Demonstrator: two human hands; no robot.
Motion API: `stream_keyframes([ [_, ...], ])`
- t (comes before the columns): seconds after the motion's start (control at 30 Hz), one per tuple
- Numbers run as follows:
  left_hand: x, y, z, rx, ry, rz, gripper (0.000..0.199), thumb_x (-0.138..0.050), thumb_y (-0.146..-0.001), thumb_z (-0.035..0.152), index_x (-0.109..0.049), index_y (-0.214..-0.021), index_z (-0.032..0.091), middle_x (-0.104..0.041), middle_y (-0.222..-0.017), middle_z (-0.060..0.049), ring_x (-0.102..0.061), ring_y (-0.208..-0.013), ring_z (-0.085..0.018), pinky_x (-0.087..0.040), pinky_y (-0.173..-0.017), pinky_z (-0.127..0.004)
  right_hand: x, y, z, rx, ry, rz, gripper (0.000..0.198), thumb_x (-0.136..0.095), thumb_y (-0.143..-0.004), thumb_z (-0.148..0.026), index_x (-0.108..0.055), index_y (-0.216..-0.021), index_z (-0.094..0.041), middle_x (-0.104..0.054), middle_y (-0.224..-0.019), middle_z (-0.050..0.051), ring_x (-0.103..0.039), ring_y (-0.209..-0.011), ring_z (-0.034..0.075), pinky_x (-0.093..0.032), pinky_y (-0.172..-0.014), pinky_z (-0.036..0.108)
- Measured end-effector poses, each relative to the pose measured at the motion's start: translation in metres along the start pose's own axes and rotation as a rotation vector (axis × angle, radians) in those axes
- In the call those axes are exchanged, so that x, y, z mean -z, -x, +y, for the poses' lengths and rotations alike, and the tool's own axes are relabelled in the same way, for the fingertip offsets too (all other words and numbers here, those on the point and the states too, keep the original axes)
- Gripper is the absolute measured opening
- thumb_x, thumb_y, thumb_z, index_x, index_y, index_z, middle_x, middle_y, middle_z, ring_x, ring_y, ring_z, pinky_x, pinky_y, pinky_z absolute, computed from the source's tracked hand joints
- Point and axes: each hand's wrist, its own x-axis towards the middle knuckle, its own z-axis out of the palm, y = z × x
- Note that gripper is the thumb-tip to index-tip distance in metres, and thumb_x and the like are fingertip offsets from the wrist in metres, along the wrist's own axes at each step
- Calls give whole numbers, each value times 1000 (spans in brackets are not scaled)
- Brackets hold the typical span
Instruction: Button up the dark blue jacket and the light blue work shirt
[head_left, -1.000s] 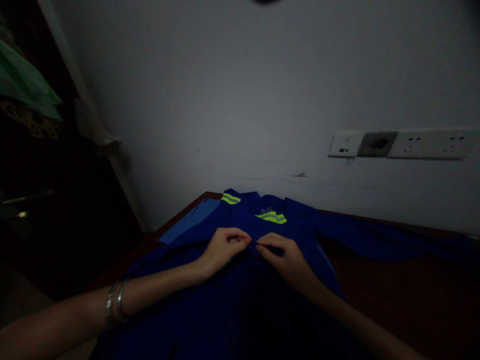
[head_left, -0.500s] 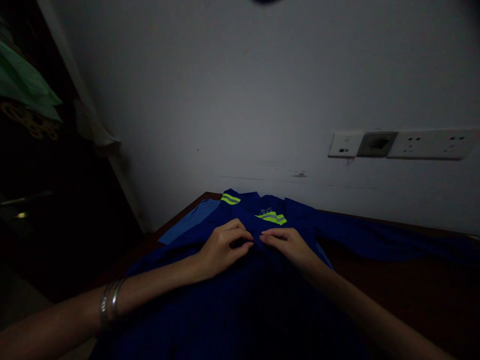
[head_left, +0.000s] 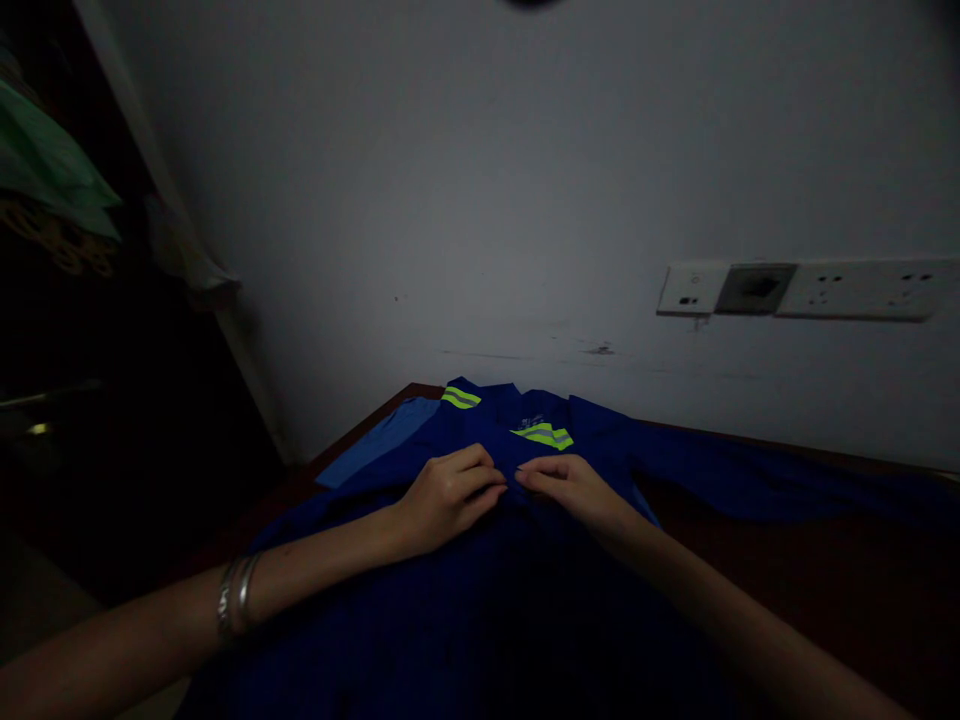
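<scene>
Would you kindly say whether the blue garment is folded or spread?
Spread: the blue garment lies across the table, one sleeve stretched out rightward.

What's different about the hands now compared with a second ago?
The right hand has shifted slightly toward the wall, its forearm swinging outward to the right. The left hand has changed its finger pose, staying near the same spot. Whether either let go of cloth is too dark to tell. The blue garment looks essentially unmoved.
</scene>
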Motion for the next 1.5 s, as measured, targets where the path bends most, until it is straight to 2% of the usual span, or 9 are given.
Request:
stream_keyframes([
  [0.07,-1,0,-2,19,29,13,17,-48,-84,17,-64,-87,12,-58,-79,-7,-54,-71,-12,-46,-62,-23,8,0,-3,81,104,17,26,-62,-68,-38,-68,-82,-16,-63,-74,4,-58,-70,16,-47,-68,31],
  [0.2,-3,-2,-7,77,90,38,15,-51,-82,15,-64,-83,11,-57,-76,-6,-54,-68,-11,-46,-61,-22,20,8,-15,532,507,228,28,-66,-69,-34,-66,-95,-24,-57,-108,6,-50,-105,22,-38,-93,43],
  [0.37,-4,-4,-7,96,120,27,13,-52,-80,14,-65,-80,11,-57,-75,-4,-54,-67,-10,-45,-60,-21,9,21,-13,847,984,302,24,-62,-74,-27,-65,-98,-27,-45,-127,8,-30,-124,31,-29,-96,57],
  [0.6,-5,0,-7,66,130,27,13,-52,-80,14,-65,-81,11,-57,-73,-4,-53,-64,-9,-45,-58,-20,2,17,-3,884,1191,309,15,-58,-78,-26,-65,-90,-23,-48,-123,8,-29,-124,33,-20,-98,63],
  [0.83,-2,7,-8,57,160,15,15,-51,-82,16,-65,-85,12,-58,-76,-6,-55,-70,-11,-46,-62,-22,2,13,-1,884,1016,236,11,-56,-79,-20,-65,-85,-20,-51,-116,9,-33,-122,29,-30,-96,56],
  [1.03,10,9,-15,247,196,6,15,-57,-79,20,-65,-90,14,-57,-78,-4,-52,-64,-9,-43,-56,-21,5,8,8,827,869,203,8,-58,-76,-20,-65,-81,-20,-49,-119,8,-30,-124,27,-31,-98,53],
  [1.2,26,-2,-14,134,46,119,13,-56,-81,21,-65,-88,14,-58,-77,-4,-52,-74,-13,-44,-65,-27,3,5,10,751,787,188,8,-58,-76,-22,-65,-78,-22,-50,-118,7,-37,-119,25,-32,-98,52],
  [1.33,28,-11,-5,23,-30,-25,16,-53,-83,22,-66,-88,15,-58,-78,-5,-49,-78,-15,-43,-70,-31,-3,3,9,725,735,189,8,-57,-77,-23,-65,-78,-21,-50,-117,7,-40,-117,23,-33,-98,50],
  [1.5,18,-13,-4,35,-13,-140,17,-50,-85,20,-66,-85,14,-58,-77,-5,-48,-78,-15,-42,-69,-29,-8,4,8,716,707,208,8,-56,-78,-21,-64,-78,-21,-51,-115,8,-41,-117,24,-34,-97,50],
])
